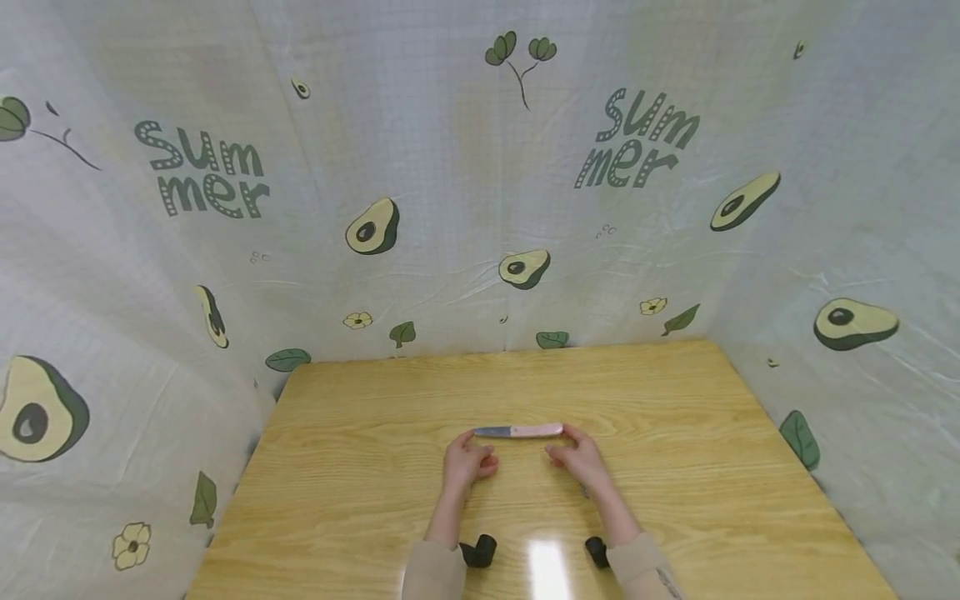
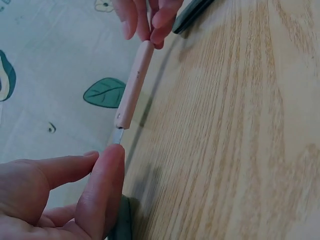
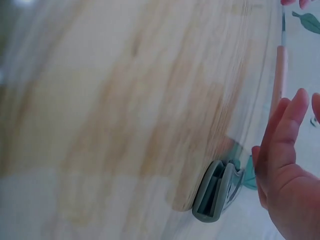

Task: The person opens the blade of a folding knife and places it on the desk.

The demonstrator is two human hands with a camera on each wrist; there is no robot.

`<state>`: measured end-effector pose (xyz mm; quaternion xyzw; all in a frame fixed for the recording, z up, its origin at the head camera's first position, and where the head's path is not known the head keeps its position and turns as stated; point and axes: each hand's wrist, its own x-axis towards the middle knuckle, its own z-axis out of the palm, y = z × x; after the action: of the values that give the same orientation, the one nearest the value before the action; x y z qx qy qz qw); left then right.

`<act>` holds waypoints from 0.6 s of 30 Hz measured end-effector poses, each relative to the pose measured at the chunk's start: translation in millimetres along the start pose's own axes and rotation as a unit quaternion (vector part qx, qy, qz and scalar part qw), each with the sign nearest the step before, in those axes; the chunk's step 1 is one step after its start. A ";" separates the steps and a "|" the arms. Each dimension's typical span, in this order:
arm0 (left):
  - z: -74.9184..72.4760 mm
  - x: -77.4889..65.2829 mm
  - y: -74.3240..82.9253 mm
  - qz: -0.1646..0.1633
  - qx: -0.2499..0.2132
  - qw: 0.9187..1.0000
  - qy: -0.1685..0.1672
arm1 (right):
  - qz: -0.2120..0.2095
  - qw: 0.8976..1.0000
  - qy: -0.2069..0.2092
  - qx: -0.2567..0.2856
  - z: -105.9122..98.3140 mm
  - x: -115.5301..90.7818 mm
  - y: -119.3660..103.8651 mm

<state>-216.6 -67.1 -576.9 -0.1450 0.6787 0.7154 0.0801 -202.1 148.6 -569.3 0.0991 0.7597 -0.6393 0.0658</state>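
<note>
A pale cloth (image 1: 435, 125) printed with avocados, leaves and "summer" lettering is hanging behind the wood-grained table (image 1: 375, 400) and along its left and right sides. Toward the middle of the table, a small knife (image 1: 517, 432) is lying crosswise between the two hands, its grey-blue blade (image 1: 491, 432) pointing left and its pink handle (image 1: 536, 431) pointing right.

The left hand (image 1: 462, 463) is pinching the blade near its tip, the gap between its fingertips narrow. The right hand (image 1: 585, 462) is pinching the far right end of the handle, its grip just as narrow; how the fingers are bending around that end is hard to tell. Holding by the two ends is probably what is making the knife sit level and leaving most of its length uncovered. Its shadow is falling a little apart from it in the left wrist view, so it seems to be hanging just above the wood.

Nearer, both forearms are reaching in from beige sleeves (image 1: 433, 575), with black fittings (image 1: 480, 550) showing beside the cuffs. A grey-green clip-like piece (image 3: 212, 195) is showing beside the right hand; whether it is touching the table cannot be told.
</note>
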 end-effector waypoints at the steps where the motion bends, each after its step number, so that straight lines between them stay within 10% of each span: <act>1: -0.3 0.5 0.1 -0.002 0.003 1.000 -0.006 | 0.003 1.000 0.002 -0.002 0.8 0.4 0.5; 18: -4.1 4.5 1.8 -0.017 0.021 0.999 -0.038 | -0.010 1.000 -0.003 -0.028 4.5 2.3 5.7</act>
<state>-221.0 -71.6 -576.7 -0.1277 0.6879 0.7042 0.1207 -203.2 145.2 -576.0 0.0882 0.7779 -0.6189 0.0643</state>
